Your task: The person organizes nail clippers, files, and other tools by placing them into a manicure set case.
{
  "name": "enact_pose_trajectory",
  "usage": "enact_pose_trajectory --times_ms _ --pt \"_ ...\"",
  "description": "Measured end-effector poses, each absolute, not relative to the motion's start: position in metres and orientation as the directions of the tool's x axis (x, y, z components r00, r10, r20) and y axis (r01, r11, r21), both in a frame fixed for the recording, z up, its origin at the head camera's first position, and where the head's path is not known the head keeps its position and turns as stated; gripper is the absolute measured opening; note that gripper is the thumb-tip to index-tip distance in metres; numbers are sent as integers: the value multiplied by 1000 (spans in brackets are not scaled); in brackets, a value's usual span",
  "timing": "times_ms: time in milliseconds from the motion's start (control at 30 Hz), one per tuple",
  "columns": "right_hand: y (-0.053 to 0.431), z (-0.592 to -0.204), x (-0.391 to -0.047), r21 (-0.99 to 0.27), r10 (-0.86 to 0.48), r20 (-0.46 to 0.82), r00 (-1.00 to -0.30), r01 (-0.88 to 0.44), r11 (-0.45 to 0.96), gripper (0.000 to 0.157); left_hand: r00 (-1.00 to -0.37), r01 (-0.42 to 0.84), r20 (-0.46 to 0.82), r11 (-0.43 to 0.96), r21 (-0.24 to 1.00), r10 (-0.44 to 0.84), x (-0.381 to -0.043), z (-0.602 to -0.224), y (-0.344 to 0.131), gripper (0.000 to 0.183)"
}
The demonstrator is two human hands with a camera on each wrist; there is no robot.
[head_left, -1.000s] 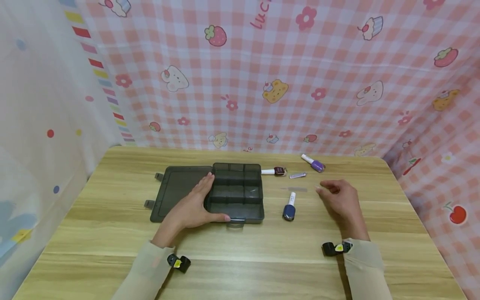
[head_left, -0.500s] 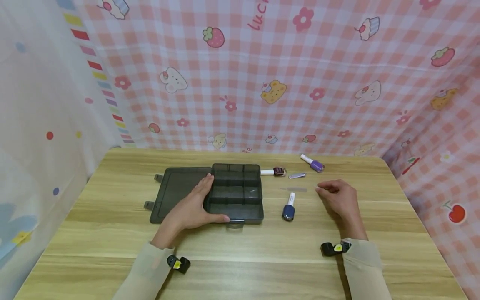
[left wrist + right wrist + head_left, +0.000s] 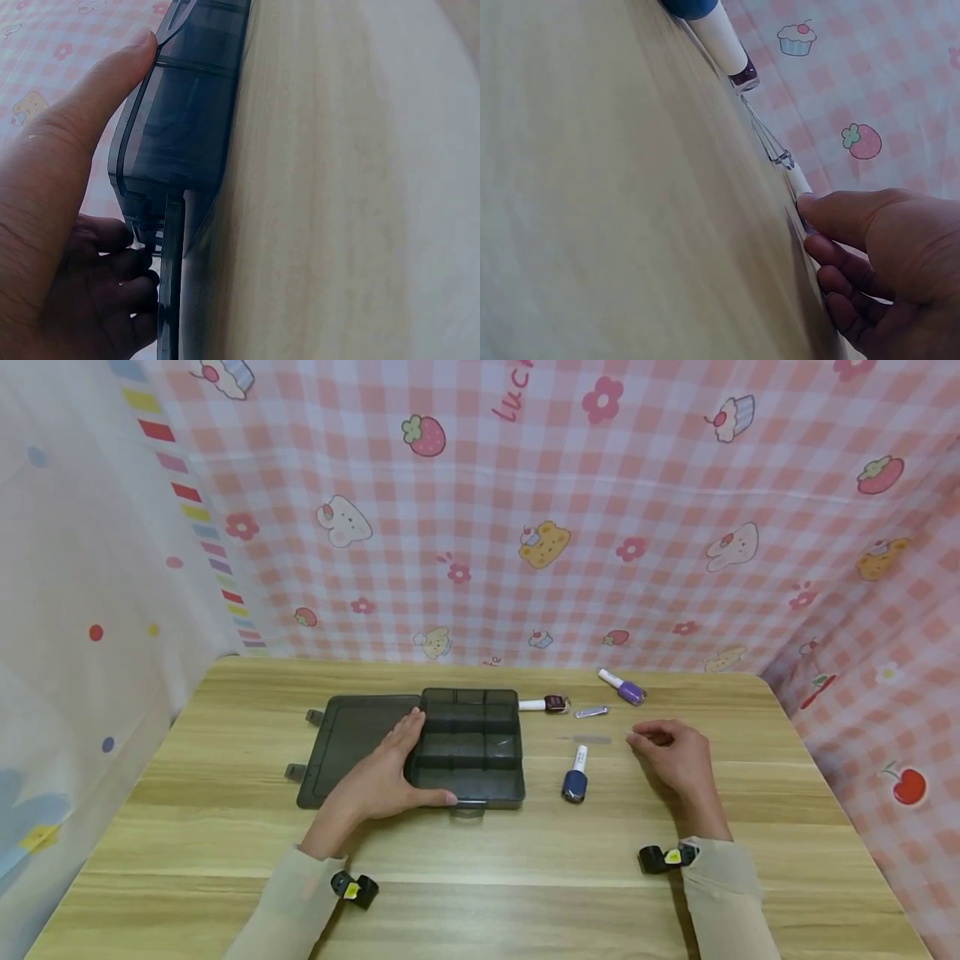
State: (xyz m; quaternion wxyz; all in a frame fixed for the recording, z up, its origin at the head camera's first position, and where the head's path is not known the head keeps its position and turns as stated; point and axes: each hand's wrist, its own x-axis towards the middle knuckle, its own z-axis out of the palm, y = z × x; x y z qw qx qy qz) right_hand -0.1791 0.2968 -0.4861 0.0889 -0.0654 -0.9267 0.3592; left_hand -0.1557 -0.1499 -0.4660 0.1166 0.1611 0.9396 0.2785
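My left hand (image 3: pixel 375 781) rests on a dark see-through compartment box (image 3: pixel 468 789), which lies opened out on the table. Its straight fingers lie along the hinge side, and its thumb touches the front rim. My right hand (image 3: pixel 675 756) is low over the table, fingers bent, thumb and forefinger close together with a pale spot at their tips; I cannot tell whether they pinch something small. Left of those fingertips lies a thin pale nail file (image 3: pixel 592 740). A nail clipper (image 3: pixel 592 712) and a blue nail polish bottle (image 3: pixel 575 783) lie nearby.
A dark red nail polish bottle (image 3: pixel 555 703) lies with its white cap against the box. Farther back is a purple nail polish bottle (image 3: pixel 632 692). The box's flat lid (image 3: pixel 356 735) with two latches extends left. A pink checked cloth (image 3: pixel 480 510) hangs behind the table.
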Motion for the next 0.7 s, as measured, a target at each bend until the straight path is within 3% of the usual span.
enact_pose_trajectory --times_ms 200,433,700 --pt "292 -483 -179 -713 181 74 -981 75 697 27 -920 244 -125 793 559 371 -156 -467 -150 139" --pt "282 -480 -180 -707 137 138 -981 0 707 22 -920 246 -123 793 558 372 -155 -466 -150 139" --pt "270 -474 -181 -720 117 114 -987 -1 694 22 -925 246 -115 799 548 363 -156 -466 -150 139"
